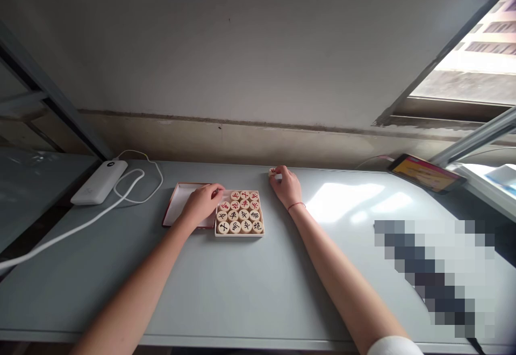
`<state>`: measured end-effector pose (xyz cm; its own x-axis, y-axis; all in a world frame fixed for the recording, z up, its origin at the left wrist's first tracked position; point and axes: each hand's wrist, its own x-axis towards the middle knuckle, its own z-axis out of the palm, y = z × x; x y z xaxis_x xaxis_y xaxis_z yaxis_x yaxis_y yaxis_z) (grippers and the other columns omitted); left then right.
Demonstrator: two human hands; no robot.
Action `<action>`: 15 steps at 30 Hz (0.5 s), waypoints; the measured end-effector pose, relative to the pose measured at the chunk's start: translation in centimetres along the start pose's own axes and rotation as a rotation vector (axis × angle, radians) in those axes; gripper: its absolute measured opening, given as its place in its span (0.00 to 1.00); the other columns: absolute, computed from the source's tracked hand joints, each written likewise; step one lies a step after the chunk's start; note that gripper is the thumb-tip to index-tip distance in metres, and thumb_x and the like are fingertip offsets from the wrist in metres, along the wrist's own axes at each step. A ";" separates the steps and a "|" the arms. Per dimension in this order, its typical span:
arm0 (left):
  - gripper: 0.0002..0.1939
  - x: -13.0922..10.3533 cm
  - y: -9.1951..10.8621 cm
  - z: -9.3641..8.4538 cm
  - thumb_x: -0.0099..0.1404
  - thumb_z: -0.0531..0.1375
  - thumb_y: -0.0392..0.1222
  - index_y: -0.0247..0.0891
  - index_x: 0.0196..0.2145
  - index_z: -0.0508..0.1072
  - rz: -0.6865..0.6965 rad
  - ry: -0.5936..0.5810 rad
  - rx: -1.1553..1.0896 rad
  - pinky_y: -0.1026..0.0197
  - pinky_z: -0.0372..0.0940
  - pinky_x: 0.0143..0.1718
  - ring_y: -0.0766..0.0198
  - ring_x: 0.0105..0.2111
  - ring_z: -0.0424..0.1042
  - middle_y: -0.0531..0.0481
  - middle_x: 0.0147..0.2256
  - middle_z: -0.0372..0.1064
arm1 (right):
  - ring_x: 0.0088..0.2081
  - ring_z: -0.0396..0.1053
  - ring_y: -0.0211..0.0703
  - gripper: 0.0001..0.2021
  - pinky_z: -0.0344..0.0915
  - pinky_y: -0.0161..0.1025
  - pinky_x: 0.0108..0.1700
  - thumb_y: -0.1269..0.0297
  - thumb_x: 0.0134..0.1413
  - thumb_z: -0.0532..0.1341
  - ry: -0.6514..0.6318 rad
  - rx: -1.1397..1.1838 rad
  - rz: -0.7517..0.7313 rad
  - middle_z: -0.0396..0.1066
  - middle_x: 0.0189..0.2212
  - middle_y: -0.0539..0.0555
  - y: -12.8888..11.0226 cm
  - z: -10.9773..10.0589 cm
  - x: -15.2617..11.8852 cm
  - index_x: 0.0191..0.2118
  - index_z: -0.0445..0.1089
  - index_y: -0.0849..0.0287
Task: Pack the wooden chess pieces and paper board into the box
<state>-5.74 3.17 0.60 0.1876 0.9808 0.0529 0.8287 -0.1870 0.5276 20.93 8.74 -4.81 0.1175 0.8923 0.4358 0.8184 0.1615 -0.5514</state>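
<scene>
A white square box [240,235] stands on the grey table, filled with round pale pieces marked with red and black characters. Its upper left corner lies under the fingers of my left hand [202,202], which are closed; what they hold, if anything, is hidden. Beneath that hand is the reddish-edged lid [176,203], lying with its white inside up. My right hand [287,186] is at the table's back edge, its fingers pinched on a pale piece [272,172] with a red marking.
On the left lie a white power bank [100,183] and a white cable [86,222]. A phone [423,173] with a lit screen leans at the back right. Part of the right side is pixelated. The wall [226,49] rises behind the table.
</scene>
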 end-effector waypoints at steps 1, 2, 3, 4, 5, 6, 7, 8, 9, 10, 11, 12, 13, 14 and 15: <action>0.13 0.0 0.0 0.0 0.66 0.50 0.43 0.43 0.40 0.74 -0.006 0.001 -0.006 0.60 0.64 0.42 0.57 0.42 0.72 0.51 0.42 0.75 | 0.33 0.66 0.47 0.05 0.60 0.41 0.37 0.64 0.51 0.53 -0.004 0.003 0.001 0.74 0.35 0.53 0.0 0.0 0.0 0.35 0.63 0.54; 0.13 0.1 0.0 0.1 0.66 0.50 0.43 0.44 0.40 0.74 -0.009 0.005 -0.013 0.60 0.64 0.42 0.57 0.42 0.72 0.51 0.41 0.75 | 0.33 0.66 0.46 0.05 0.60 0.41 0.36 0.64 0.51 0.53 -0.006 0.005 0.003 0.74 0.35 0.53 -0.1 -0.1 -0.1 0.34 0.63 0.54; 0.13 0.1 0.0 0.1 0.66 0.50 0.42 0.44 0.40 0.74 -0.007 0.011 -0.017 0.60 0.64 0.42 0.57 0.43 0.72 0.51 0.42 0.75 | 0.32 0.66 0.46 0.05 0.60 0.40 0.36 0.64 0.51 0.53 -0.006 0.006 0.004 0.74 0.35 0.53 -0.1 -0.1 -0.1 0.34 0.63 0.54; 0.14 0.1 0.0 0.1 0.67 0.50 0.42 0.44 0.40 0.74 -0.004 0.016 -0.018 0.60 0.64 0.43 0.57 0.43 0.72 0.51 0.42 0.75 | 0.31 0.66 0.45 0.05 0.60 0.40 0.35 0.64 0.50 0.53 -0.007 0.006 0.005 0.74 0.34 0.53 -0.1 -0.2 -0.1 0.34 0.63 0.54; 0.14 0.1 0.0 0.1 0.67 0.49 0.42 0.44 0.40 0.74 -0.003 0.020 -0.018 0.60 0.64 0.43 0.58 0.43 0.72 0.51 0.42 0.74 | 0.30 0.66 0.45 0.05 0.60 0.40 0.35 0.64 0.50 0.54 -0.006 0.008 0.005 0.74 0.34 0.53 -0.2 -0.2 -0.1 0.34 0.64 0.54; 0.14 0.0 0.0 0.1 0.67 0.49 0.42 0.44 0.40 0.74 -0.002 0.023 -0.018 0.60 0.64 0.43 0.58 0.43 0.72 0.50 0.42 0.74 | 0.29 0.66 0.44 0.05 0.60 0.40 0.35 0.64 0.50 0.54 -0.005 0.010 0.007 0.74 0.34 0.53 -0.2 -0.2 -0.2 0.34 0.64 0.54; 0.14 0.0 0.0 0.1 0.67 0.49 0.42 0.44 0.40 0.74 -0.003 0.024 -0.016 0.60 0.64 0.44 0.58 0.43 0.72 0.50 0.42 0.74 | 0.28 0.65 0.44 0.05 0.60 0.39 0.34 0.64 0.49 0.54 -0.005 0.012 0.012 0.73 0.33 0.53 -0.3 -0.2 -0.2 0.34 0.64 0.54; 0.14 0.0 0.0 0.1 0.67 0.49 0.42 0.44 0.40 0.74 -0.004 0.024 -0.014 0.59 0.64 0.44 0.57 0.43 0.72 0.49 0.42 0.74 | 0.28 0.65 0.43 0.06 0.60 0.39 0.34 0.64 0.49 0.54 -0.006 0.015 0.018 0.73 0.33 0.52 -0.3 -0.3 -0.3 0.34 0.64 0.54; 0.14 -0.1 0.1 0.1 0.67 0.49 0.41 0.44 0.40 0.74 -0.005 0.024 -0.013 0.59 0.64 0.44 0.57 0.43 0.72 0.49 0.42 0.74 | 0.28 0.65 0.43 0.06 0.60 0.39 0.33 0.64 0.49 0.54 -0.007 0.018 0.024 0.73 0.33 0.52 -0.3 -0.3 -0.3 0.35 0.64 0.54; 0.14 -0.1 0.1 0.1 0.67 0.49 0.41 0.43 0.40 0.74 -0.004 0.026 -0.011 0.59 0.64 0.44 0.57 0.43 0.72 0.49 0.42 0.74 | 0.27 0.65 0.43 0.06 0.59 0.39 0.33 0.64 0.49 0.54 -0.008 0.022 0.029 0.73 0.34 0.52 -0.3 -0.3 -0.3 0.35 0.64 0.54; 0.14 -0.1 0.1 0.2 0.67 0.49 0.41 0.43 0.40 0.74 -0.004 0.029 -0.007 0.59 0.64 0.44 0.57 0.43 0.72 0.49 0.42 0.74 | 0.27 0.65 0.43 0.06 0.59 0.39 0.33 0.64 0.49 0.54 -0.009 0.026 0.031 0.73 0.34 0.52 -0.3 -0.2 -0.3 0.35 0.64 0.54; 0.14 -0.1 0.1 0.2 0.67 0.49 0.41 0.43 0.40 0.74 -0.003 0.033 -0.002 0.59 0.64 0.44 0.57 0.43 0.72 0.49 0.42 0.74 | 0.27 0.65 0.43 0.06 0.60 0.39 0.33 0.63 0.49 0.53 -0.012 0.032 0.030 0.73 0.34 0.52 -0.2 -0.2 -0.3 0.35 0.64 0.54; 0.14 -0.1 0.1 0.2 0.67 0.49 0.41 0.44 0.40 0.74 -0.003 0.038 0.005 0.59 0.65 0.44 0.57 0.43 0.72 0.49 0.42 0.74 | 0.28 0.65 0.43 0.07 0.60 0.39 0.33 0.63 0.49 0.53 -0.014 0.041 0.026 0.74 0.34 0.52 -0.2 -0.2 -0.2 0.36 0.64 0.54; 0.14 -0.1 0.1 0.3 0.67 0.49 0.41 0.44 0.40 0.74 -0.002 0.042 0.014 0.59 0.65 0.44 0.57 0.42 0.72 0.49 0.42 0.74 | 0.28 0.66 0.44 0.08 0.60 0.39 0.34 0.63 0.49 0.53 -0.014 0.050 0.022 0.74 0.34 0.52 -0.2 -0.1 -0.2 0.37 0.64 0.53; 0.14 -0.1 0.1 0.3 0.67 0.49 0.41 0.44 0.40 0.74 -0.002 0.044 0.024 0.60 0.65 0.44 0.57 0.42 0.72 0.49 0.42 0.74 | 0.29 0.66 0.44 0.09 0.61 0.39 0.34 0.63 0.49 0.54 -0.008 0.057 0.019 0.73 0.35 0.53 -0.2 -0.1 -0.2 0.38 0.64 0.53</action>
<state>-5.49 3.06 0.41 0.1632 0.9825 0.0897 0.8414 -0.1861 0.5073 20.83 8.47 -4.76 0.1283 0.8988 0.4193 0.7826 0.1679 -0.5994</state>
